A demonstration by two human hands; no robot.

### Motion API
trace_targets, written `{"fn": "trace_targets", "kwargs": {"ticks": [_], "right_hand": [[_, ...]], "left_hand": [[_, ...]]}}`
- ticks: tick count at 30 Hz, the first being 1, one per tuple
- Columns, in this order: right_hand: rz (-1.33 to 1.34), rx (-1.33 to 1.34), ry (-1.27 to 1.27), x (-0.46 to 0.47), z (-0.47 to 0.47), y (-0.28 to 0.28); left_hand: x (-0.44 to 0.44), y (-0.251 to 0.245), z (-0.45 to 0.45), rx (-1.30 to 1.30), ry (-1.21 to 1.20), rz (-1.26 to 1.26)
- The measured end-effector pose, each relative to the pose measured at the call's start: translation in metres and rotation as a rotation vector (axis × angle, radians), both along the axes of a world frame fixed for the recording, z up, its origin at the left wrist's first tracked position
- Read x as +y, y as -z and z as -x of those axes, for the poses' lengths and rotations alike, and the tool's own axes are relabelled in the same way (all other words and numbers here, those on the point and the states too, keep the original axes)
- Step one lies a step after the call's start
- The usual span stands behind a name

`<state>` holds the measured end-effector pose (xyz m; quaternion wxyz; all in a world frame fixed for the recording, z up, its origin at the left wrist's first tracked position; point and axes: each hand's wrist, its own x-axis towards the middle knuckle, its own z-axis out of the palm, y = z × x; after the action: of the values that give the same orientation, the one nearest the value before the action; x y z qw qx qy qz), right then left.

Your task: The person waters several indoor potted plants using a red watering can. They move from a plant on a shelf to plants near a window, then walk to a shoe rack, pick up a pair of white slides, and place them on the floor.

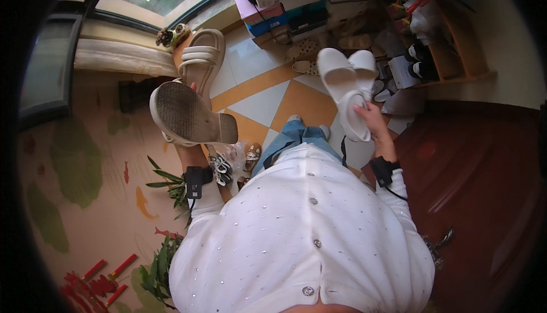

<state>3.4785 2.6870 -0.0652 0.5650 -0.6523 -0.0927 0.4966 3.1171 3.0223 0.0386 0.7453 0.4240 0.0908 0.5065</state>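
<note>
My left hand [193,87] is mostly hidden behind a pair of light beige strappy sandals that it holds. One sandal [183,110] shows its worn, dirty sole, and the other sandal [201,58] shows its padded straps and footbed. At the right, my right hand [371,118] grips a pair of white flat shoes [342,75] near their heels, with the thumb on the rim and the toes pointing away from me. Each of my wrists wears a black strapped device.
Stacked shoe boxes [273,13] stand below the window. Polka-dot shoes [304,67] lie on the tiled floor, and a wooden shoe rack [461,52] with black shoes is at the right. Black-and-white sneakers [221,168], a brown patterned shoe [253,157] and a plant [171,184] are at my left.
</note>
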Motion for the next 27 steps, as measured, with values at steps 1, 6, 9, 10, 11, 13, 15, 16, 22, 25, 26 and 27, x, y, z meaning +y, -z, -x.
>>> {"fn": "trace_targets", "kwargs": {"ticks": [1, 6, 9, 10, 11, 13, 15, 16, 22, 25, 26, 27], "right_hand": [[0.012, 0.015, -0.054, 0.02, 0.003, 0.002], [0.082, 0.082, -0.315, 0.083, 0.022, 0.013], [0.136, 0.089, -0.45, 0.136, 0.026, 0.019], [0.162, 0.094, -0.479, 0.152, 0.031, 0.023], [0.18, 0.104, -0.502, 0.162, 0.039, 0.025], [0.229, 0.091, -0.542, 0.184, 0.043, 0.038], [0.298, 0.141, -0.535, 0.2, 0.044, 0.052], [0.33, 0.109, -0.548, 0.209, 0.045, 0.059], [0.385, 0.044, -0.608, 0.258, 0.057, 0.095], [0.366, 0.056, -0.608, 0.279, 0.066, 0.098], [0.381, 0.075, -0.606, 0.286, 0.071, 0.096], [0.365, 0.102, -0.614, 0.292, 0.076, 0.094]], "left_hand": [[0.001, -0.004, 0.0, -0.004, 0.028, -0.013], [-0.024, -0.011, 0.003, -0.016, 0.073, -0.015], [-0.012, 0.001, 0.007, -0.013, 0.111, -0.014], [-0.007, 0.007, 0.011, 0.005, 0.077, 0.006], [-0.007, 0.01, 0.02, 0.012, 0.038, 0.025], [-0.003, 0.022, 0.028, 0.03, -0.084, 0.108], [0.004, 0.032, 0.033, 0.083, -0.211, 0.169], [0.007, 0.035, 0.038, 0.076, -0.21, 0.159], [0.042, 0.051, 0.052, 0.027, -0.187, 0.13], [0.06, 0.056, 0.055, -0.006, -0.174, 0.129], [0.066, 0.057, 0.06, -0.004, -0.172, 0.124], [0.069, 0.059, 0.064, -0.009, -0.173, 0.124]]}}
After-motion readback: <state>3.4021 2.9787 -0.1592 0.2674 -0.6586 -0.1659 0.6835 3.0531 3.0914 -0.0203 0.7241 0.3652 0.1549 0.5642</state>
